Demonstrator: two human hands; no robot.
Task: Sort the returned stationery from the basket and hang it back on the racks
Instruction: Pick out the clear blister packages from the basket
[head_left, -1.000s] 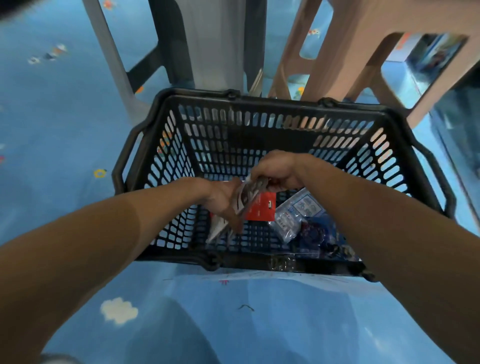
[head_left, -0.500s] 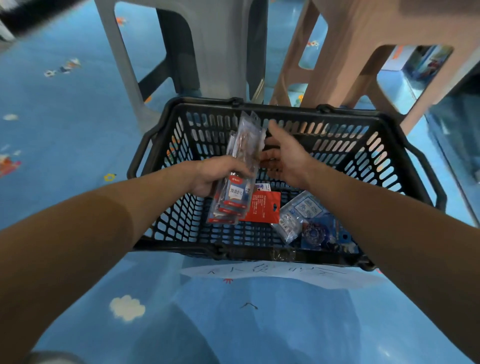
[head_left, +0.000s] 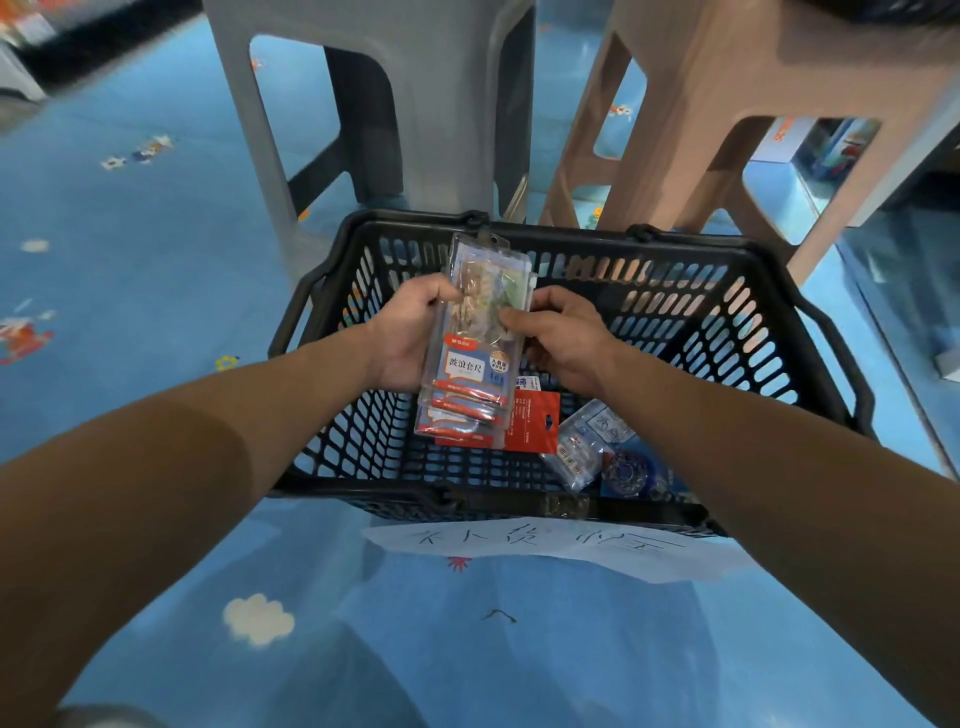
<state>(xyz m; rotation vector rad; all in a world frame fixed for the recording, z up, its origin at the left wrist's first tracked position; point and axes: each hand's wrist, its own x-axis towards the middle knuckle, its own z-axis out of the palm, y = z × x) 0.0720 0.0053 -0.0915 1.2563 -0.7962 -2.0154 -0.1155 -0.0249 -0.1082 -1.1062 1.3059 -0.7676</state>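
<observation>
A black plastic basket (head_left: 769, 322) stands on the blue floor in front of me. Above its middle, my left hand (head_left: 410, 332) grips a stack of clear ruler-set packs (head_left: 475, 358) with red and blue labels, held upright. My right hand (head_left: 561, 338) holds the stack's right edge, thumb on the front. On the basket floor lie a red card pack (head_left: 535, 421), a clear packet (head_left: 582, 447) and a dark blue round item (head_left: 626, 470).
A grey plastic stool (head_left: 405, 104) and a brown plastic stool (head_left: 727, 88) stand just behind the basket. A white paper sheet with handwriting (head_left: 545, 545) lies at the basket's near side. Store shelving shows at the right edge.
The stack of packs has come up out of the basket in my left hand and turned label-forward. My right hand, open half a second ago, now holds its right edge.
</observation>
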